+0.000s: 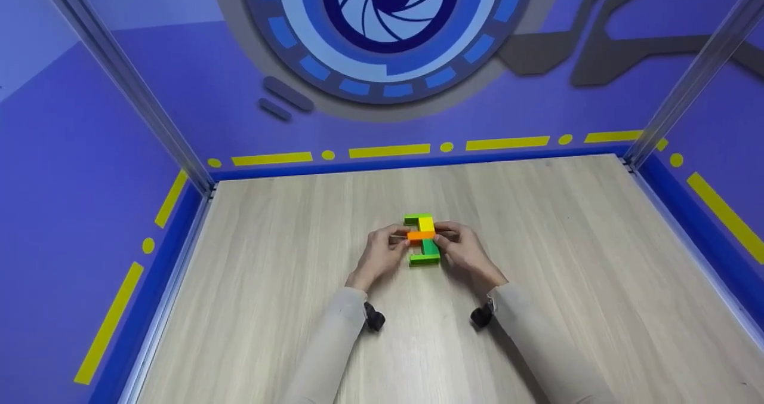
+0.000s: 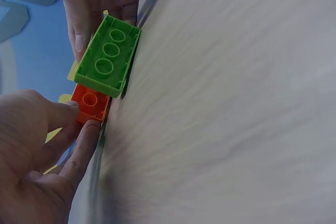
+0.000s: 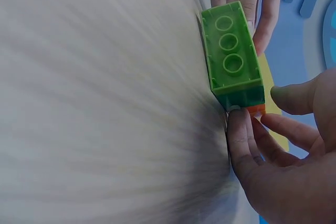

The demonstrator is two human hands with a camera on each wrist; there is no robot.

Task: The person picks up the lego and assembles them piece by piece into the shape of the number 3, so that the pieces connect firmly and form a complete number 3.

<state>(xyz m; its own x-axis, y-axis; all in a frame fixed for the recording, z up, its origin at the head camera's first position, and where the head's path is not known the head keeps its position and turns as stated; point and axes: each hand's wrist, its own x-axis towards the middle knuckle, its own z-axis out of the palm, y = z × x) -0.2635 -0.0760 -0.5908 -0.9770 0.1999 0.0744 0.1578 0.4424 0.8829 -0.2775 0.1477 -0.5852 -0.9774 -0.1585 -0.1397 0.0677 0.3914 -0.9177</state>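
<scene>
A structure of toy building bricks sits low over the wooden table between both hands. Light green bricks cap its near end, the near green brick [image 1: 424,260], and its far end, the far green brick [image 1: 417,216]. Between them are a dark green brick [image 1: 430,247], an orange brick [image 1: 420,236] and a yellow brick [image 1: 425,224]. My left hand [image 1: 383,253] pinches the orange brick's left end between thumb and fingers. My right hand [image 1: 468,252] holds the structure's right side, thumb and fingertips beside the dark green and orange bricks. Hollow tubes show on the near green brick's face in both wrist views.
The wooden table [image 1: 268,284] has blue-purple panels on its left, right and far sides. Metal posts [image 1: 686,88] stand at the far corners. A small black device [image 1: 374,317] is on each wrist, near the sleeve cuffs.
</scene>
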